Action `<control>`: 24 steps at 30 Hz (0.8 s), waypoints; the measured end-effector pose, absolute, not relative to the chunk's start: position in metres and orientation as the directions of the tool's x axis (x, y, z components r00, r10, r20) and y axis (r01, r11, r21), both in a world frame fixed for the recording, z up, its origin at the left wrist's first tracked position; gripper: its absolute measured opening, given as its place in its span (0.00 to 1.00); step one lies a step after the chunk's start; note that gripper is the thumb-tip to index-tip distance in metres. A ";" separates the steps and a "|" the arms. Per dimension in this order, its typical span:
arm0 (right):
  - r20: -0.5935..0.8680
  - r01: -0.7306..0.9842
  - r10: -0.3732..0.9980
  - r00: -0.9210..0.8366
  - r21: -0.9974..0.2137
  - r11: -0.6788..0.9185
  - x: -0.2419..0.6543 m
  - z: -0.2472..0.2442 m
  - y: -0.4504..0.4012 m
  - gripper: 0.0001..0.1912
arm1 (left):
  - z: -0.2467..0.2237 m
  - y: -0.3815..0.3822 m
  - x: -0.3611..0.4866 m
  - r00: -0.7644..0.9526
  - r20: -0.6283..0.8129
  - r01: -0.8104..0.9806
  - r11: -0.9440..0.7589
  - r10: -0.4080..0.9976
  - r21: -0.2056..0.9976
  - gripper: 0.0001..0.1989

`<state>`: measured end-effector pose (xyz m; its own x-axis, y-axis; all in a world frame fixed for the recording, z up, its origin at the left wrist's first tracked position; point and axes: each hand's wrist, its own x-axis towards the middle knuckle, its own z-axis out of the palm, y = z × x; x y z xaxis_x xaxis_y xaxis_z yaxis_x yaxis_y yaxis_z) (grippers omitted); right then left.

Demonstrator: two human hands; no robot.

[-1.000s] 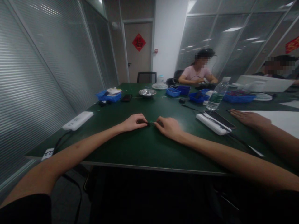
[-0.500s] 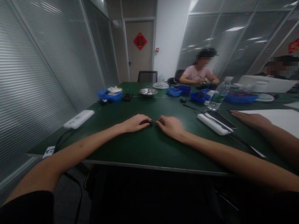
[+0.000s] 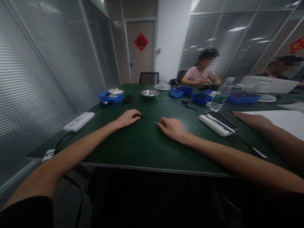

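Left of centre over the green table [image 3: 133,148], my left hand [image 3: 128,118] is closed on a small black object [image 3: 137,116] at its fingertips. My right hand [image 3: 172,128] rests near the middle of the table, fingers curled in a pinch. A thin metallic tip [image 3: 155,123] sticks out from its fingers toward the left; the rest of that thin tool is hidden in the hand. The two hands are apart, with bare green surface between them.
A metal bowl [image 3: 149,93] and a black phone-like object [image 3: 128,98] lie beyond the hands. Blue trays [image 3: 202,97] and a water bottle [image 3: 222,95] stand right of centre. White power banks [image 3: 79,122] flank both forearms. Another person's hand [image 3: 253,119] rests at the right.
My left hand has moved left and slightly away from me with the small black object, parting from my right hand. My right hand has stayed nearly in place, its thin tool's tip now in plain view.
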<state>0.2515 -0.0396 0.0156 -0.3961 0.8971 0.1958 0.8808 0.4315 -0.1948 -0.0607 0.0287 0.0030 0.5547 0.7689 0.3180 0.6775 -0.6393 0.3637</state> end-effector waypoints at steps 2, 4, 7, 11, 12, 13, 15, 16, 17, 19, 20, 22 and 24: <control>0.195 0.880 0.896 -0.400 -0.192 0.435 0.251 0.015 -0.039 0.21 | 0.003 0.037 -0.071 0.507 0.299 0.700 -0.589 0.808 0.404 0.18; 0.194 0.877 0.893 -0.406 -0.193 0.440 0.251 0.016 -0.040 0.21 | 0.003 0.047 -0.083 0.438 0.270 0.729 -0.514 0.858 0.453 0.19; 0.187 0.871 0.891 -0.413 -0.204 0.447 0.252 0.016 -0.040 0.20 | 0.002 0.062 -0.104 0.312 0.201 0.742 -0.370 0.929 0.558 0.23; 0.194 0.866 0.888 -0.416 -0.212 0.453 0.252 0.015 -0.040 0.21 | 0.002 0.076 -0.131 0.196 0.137 0.661 -0.234 0.971 0.713 0.27; 0.200 0.865 0.886 -0.419 -0.210 0.456 0.252 0.015 -0.040 0.21 | 0.002 0.079 -0.138 0.161 0.129 0.645 -0.204 0.978 0.736 0.28; 0.204 0.864 0.884 -0.421 -0.208 0.459 0.253 0.015 -0.040 0.21 | 0.002 0.080 -0.144 0.125 0.123 0.636 -0.175 0.984 0.752 0.28; 0.210 0.860 0.879 -0.427 -0.204 0.467 0.253 0.014 -0.040 0.20 | 0.004 0.081 -0.154 0.066 0.114 0.624 -0.131 0.991 0.770 0.29; 0.210 0.860 0.878 -0.430 -0.202 0.469 0.253 0.014 -0.039 0.20 | 0.004 0.081 -0.158 0.047 0.106 0.615 -0.113 0.993 0.780 0.29; 0.210 0.860 0.878 -0.429 -0.201 0.469 0.253 0.014 -0.040 0.20 | 0.005 0.081 -0.161 0.035 0.095 0.601 -0.097 0.995 0.793 0.29; 0.206 0.865 0.882 -0.424 -0.198 0.461 0.252 0.015 -0.040 0.20 | 0.007 0.079 -0.166 0.027 0.070 0.569 -0.073 0.997 0.819 0.30; 0.202 0.867 0.884 -0.421 -0.196 0.458 0.252 0.015 -0.040 0.20 | 0.008 0.079 -0.168 0.030 0.054 0.562 -0.061 0.998 0.825 0.30; 0.197 0.868 0.886 -0.420 -0.196 0.456 0.252 0.016 -0.041 0.20 | 0.010 0.077 -0.170 0.049 0.027 0.588 -0.051 0.998 0.807 0.29; 0.195 0.865 0.884 -0.425 -0.200 0.460 0.252 0.016 -0.041 0.20 | 0.012 0.076 -0.171 0.066 0.022 0.659 -0.060 0.998 0.749 0.24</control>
<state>0.2518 -0.0415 0.0164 -0.4247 0.8840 0.1953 0.8651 0.4599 -0.2004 -0.1710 0.0762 0.0116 0.0664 0.9976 0.0216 0.6593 -0.0601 0.7495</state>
